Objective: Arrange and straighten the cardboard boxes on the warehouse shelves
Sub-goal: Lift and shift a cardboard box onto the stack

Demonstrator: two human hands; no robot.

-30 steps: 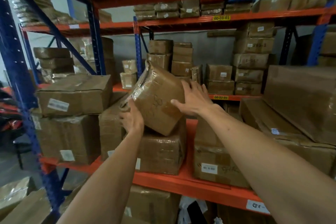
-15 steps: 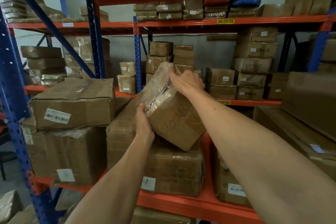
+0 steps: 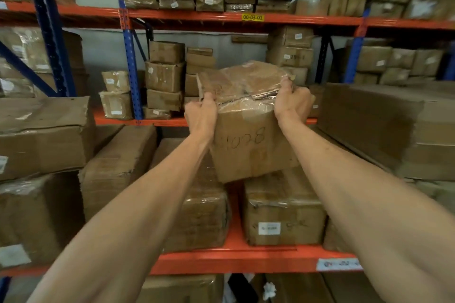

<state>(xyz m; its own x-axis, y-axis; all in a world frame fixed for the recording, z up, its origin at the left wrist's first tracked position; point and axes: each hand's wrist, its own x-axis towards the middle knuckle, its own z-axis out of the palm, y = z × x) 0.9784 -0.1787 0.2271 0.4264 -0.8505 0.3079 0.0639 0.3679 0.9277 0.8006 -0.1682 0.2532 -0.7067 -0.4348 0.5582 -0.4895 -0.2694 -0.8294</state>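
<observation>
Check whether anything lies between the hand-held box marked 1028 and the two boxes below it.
Nothing visible does. Left hand and right hand grip the 1028 box; its lower edge sits directly above the left lower box and right lower box.

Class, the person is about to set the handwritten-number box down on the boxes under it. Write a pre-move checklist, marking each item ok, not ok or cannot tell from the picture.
1. Both hands grip the box: ok. The left hand and right hand clamp the top corners of the held box.
2. Box is level: not ok, it tilts, lower edge slanting.
3. Support underneath: ok. The left lower box and right lower box both stand on the orange shelf.
4. Supports form one surface: not ok, a gap separates them.
5. Box is intact: not ok, its top flaps look crumpled under plastic wrap.
6. Weight: cannot tell.
</observation>
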